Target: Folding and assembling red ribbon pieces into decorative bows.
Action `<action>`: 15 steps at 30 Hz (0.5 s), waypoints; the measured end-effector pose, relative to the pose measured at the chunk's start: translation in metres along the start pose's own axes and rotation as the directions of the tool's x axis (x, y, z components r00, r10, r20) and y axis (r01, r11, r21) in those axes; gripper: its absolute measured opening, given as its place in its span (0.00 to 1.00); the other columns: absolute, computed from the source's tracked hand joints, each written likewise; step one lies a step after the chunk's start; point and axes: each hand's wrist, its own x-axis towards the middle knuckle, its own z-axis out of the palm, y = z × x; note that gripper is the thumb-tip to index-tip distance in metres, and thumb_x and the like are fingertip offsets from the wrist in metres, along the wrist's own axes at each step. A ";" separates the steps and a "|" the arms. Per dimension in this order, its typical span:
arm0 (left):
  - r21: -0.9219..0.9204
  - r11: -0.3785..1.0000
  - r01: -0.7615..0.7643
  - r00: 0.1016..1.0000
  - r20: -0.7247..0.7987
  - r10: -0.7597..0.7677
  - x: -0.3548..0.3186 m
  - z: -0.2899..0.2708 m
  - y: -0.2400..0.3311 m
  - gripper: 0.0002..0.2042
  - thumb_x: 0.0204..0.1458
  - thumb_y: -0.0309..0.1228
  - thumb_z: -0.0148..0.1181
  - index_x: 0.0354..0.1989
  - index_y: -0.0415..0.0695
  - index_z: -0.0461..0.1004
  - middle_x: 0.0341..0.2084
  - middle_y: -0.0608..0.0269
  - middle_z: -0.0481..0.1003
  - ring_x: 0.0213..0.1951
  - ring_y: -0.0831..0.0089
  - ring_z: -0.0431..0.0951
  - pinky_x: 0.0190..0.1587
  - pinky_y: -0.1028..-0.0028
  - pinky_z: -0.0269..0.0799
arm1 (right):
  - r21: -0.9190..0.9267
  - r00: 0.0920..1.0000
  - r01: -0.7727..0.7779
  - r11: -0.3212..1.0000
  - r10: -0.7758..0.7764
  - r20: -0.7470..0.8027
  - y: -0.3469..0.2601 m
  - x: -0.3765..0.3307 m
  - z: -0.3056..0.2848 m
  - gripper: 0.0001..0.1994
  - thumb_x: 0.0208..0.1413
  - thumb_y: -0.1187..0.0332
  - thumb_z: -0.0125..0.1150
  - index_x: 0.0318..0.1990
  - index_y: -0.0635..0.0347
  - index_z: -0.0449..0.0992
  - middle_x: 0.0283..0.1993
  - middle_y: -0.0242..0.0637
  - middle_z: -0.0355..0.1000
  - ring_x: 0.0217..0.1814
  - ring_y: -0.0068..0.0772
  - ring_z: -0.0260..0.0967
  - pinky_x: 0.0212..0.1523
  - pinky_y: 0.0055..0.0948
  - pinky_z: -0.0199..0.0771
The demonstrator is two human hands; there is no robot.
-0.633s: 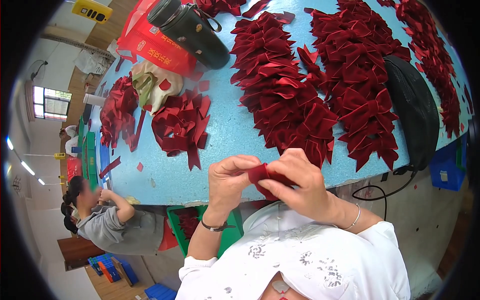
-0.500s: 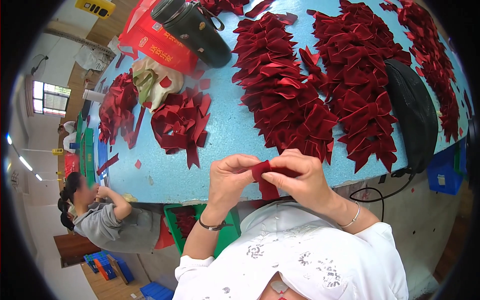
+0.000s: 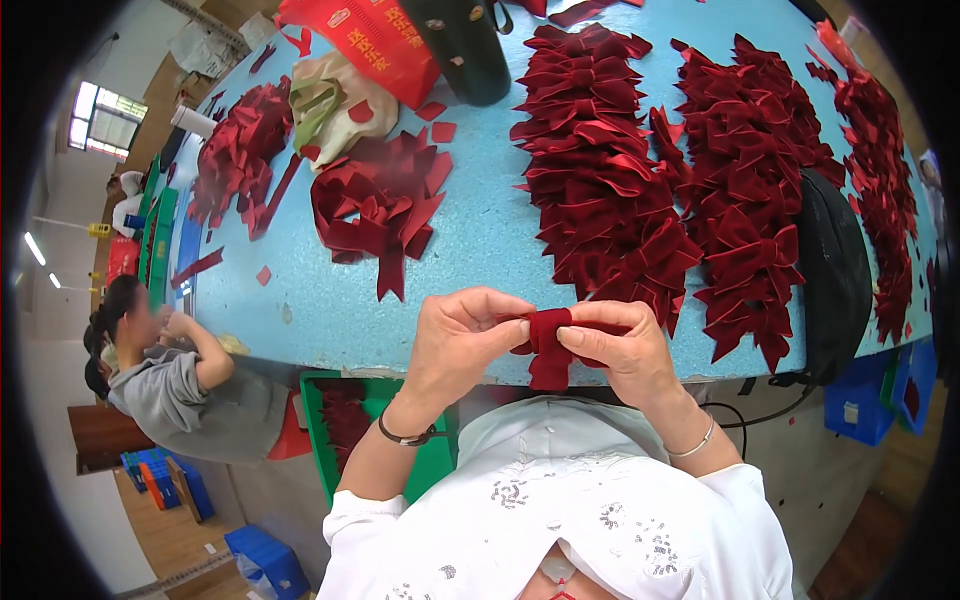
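Dark red velvet ribbon is held up at the table's near edge, a band lying over its middle and a tail hanging down. My left hand pinches its left side between thumb and fingers. On the other side, my right hand grips it with thumb and forefinger. Finished-looking red bows lie beyond my hands in a long overlapping row, with a second row to its right. A loose heap of cut red ribbon pieces lies to the left.
On the blue table stand a dark bottle, a red bag and a pale cloth bag. A black bag sits at the right edge. Below is a green crate. Another person sits at left.
My hands have drawn slightly apart, and the ribbon now faces up with its band flat across the middle. The whole view has shifted a little.
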 end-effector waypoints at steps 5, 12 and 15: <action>0.081 0.996 -0.045 0.994 -0.097 0.053 -0.006 0.008 0.001 0.07 0.47 0.18 0.63 0.35 0.32 0.77 0.28 0.57 0.79 0.29 0.76 0.79 0.34 0.79 0.77 | 0.010 0.998 0.062 0.998 -0.062 0.011 0.004 0.001 0.008 0.08 0.48 0.75 0.66 0.37 0.66 0.80 0.31 0.33 0.76 0.30 0.20 0.69 0.31 0.18 0.67; -0.042 0.999 0.025 1.000 -0.002 -0.025 -0.001 -0.002 -0.003 0.07 0.47 0.18 0.62 0.36 0.33 0.77 0.29 0.57 0.79 0.29 0.77 0.78 0.33 0.80 0.75 | 0.226 0.996 -0.067 0.972 0.052 0.070 0.008 0.005 0.004 0.09 0.49 0.75 0.65 0.39 0.65 0.79 0.32 0.35 0.76 0.33 0.24 0.72 0.36 0.22 0.72; -0.157 0.987 0.015 1.000 -0.009 -0.017 0.001 0.000 -0.004 0.07 0.47 0.19 0.63 0.35 0.34 0.77 0.29 0.59 0.79 0.30 0.78 0.77 0.33 0.80 0.75 | 0.262 0.999 -0.042 0.964 0.035 0.032 0.012 0.007 0.002 0.08 0.50 0.75 0.64 0.39 0.64 0.78 0.34 0.35 0.77 0.35 0.25 0.73 0.39 0.24 0.73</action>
